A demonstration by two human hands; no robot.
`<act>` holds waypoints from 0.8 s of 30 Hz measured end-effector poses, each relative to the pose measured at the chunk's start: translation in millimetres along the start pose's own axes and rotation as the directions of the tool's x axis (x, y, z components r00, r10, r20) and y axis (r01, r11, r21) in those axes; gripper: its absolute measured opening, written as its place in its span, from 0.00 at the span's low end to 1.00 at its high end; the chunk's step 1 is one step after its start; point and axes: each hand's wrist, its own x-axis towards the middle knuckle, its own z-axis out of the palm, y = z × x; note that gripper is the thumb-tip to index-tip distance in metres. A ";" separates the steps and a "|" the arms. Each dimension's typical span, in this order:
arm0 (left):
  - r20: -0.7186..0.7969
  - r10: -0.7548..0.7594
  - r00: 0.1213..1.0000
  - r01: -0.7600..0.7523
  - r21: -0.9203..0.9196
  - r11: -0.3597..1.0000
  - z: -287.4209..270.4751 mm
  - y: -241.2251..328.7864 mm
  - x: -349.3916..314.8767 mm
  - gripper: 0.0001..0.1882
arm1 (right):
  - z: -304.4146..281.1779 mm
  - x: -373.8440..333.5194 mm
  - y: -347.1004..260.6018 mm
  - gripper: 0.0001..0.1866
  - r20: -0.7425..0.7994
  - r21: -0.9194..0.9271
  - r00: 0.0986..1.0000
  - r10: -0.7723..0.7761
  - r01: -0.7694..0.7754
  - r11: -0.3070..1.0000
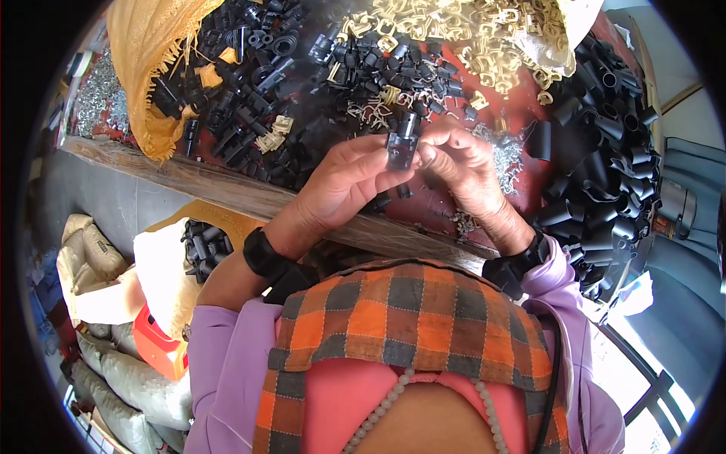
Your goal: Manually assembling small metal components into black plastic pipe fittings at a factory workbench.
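Observation:
In my left hand [344, 178] is a dark, glossy plastic housing [403, 144], held upright between thumb and fingers above the table's front edge. My right hand [469, 163] is closed in a pinch right against the housing's right side. Whatever lies between those fingertips is too small to make out. Just beyond my hands are small springs or wire clips [370, 111] and a heap of small black plastic pieces [401, 68]. A pile of small silvery metal parts [508, 155] lies just right of my right hand.
Cream plastic clips [484, 45] are heaped at the back. Black tube-like sleeves [605, 151] cover the right side, larger black housings [257, 98] the left. A yellow woven sack [155, 68] spills onto the table. A wooden edge [181, 170] runs along the front. Filled sacks [144, 382] stand lower left.

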 end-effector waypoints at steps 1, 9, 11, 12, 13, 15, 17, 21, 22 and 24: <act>-0.012 0.017 1.000 -0.017 0.007 1.000 0.6 0.0 0.0 0.13 | 2.5 -1.0 -0.5 0.03 -0.041 0.081 0.998 0.040 -0.036 0.996; -0.113 0.096 0.989 -0.089 0.059 0.994 1.4 -2.2 0.4 0.11 | -0.4 -8.0 -2.3 0.04 -0.106 -0.037 0.989 0.103 -0.107 0.994; -0.153 0.100 0.983 -0.090 0.074 0.993 2.4 -2.0 0.5 0.11 | -0.4 -7.8 -1.9 0.05 -0.086 -0.132 0.991 0.105 -0.115 0.985; -0.152 0.101 0.983 -0.091 0.074 0.993 2.7 -2.3 0.7 0.11 | 0.3 -7.3 -1.8 0.04 -0.100 -0.144 0.989 0.110 -0.124 0.982; -0.163 0.102 0.981 -0.091 0.072 0.993 3.0 -2.6 0.8 0.11 | 1.3 -6.8 -1.6 0.04 -0.115 -0.156 0.987 0.116 -0.133 0.979; -0.184 0.103 0.978 -0.091 0.069 0.993 3.1 -3.2 0.9 0.11 | 1.9 -6.0 -2.7 0.04 -0.129 -0.168 0.984 0.122 -0.143 0.975; -0.197 0.071 0.978 -0.056 0.082 0.995 4.7 -0.2 0.6 0.11 | 2.1 -3.5 -8.6 0.04 -0.172 -0.152 0.978 0.119 -0.145 0.978; -0.211 -0.009 0.977 0.029 0.092 0.995 9.2 4.5 0.0 0.12 | 2.3 0.4 -17.6 0.04 -0.114 -0.379 0.991 -0.064 0.016 0.925; -0.195 -0.022 0.981 0.038 0.079 0.996 9.7 4.7 0.0 0.12 | 2.3 1.4 -19.0 0.04 -0.057 -0.484 0.987 -0.147 0.102 0.869; -0.179 -0.036 0.983 0.048 0.065 0.997 9.2 4.1 -0.3 0.12 | 3.7 3.4 -21.5 0.03 -0.001 -0.546 0.978 -0.209 0.174 0.819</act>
